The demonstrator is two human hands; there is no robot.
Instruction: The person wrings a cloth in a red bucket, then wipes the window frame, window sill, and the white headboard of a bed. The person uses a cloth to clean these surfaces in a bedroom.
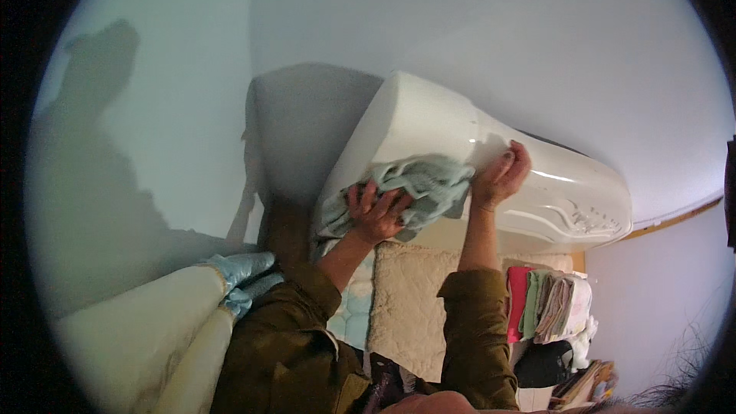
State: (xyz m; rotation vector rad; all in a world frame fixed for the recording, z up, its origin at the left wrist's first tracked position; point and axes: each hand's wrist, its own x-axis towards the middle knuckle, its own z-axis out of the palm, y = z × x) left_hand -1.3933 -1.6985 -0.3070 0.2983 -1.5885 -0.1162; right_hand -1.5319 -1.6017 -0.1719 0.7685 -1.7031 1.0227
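Observation:
A grey-green cloth (428, 184) with pale patches lies bunched over the left part of a glossy white headboard (437, 109). My left hand (376, 213) presses into this cloth with its fingers spread and partly sunk in the folds. Just past the cloth's right end, my right hand (503, 175) is over the headboard, its fingers bent inward. Nothing shows in that hand, though its palm is partly hidden and I cannot tell whether it touches the surface. Moulded floral relief (592, 215) decorates the headboard's right end.
Below the headboard lies a beige quilted pad (411, 299) over a pale blue one (352, 313). Folded textiles (549, 302) stand in a row at right, near a black item (543, 365). Long cream rolls (144, 322) with blue shiny ends lean at left. Walls (190, 126) rise behind.

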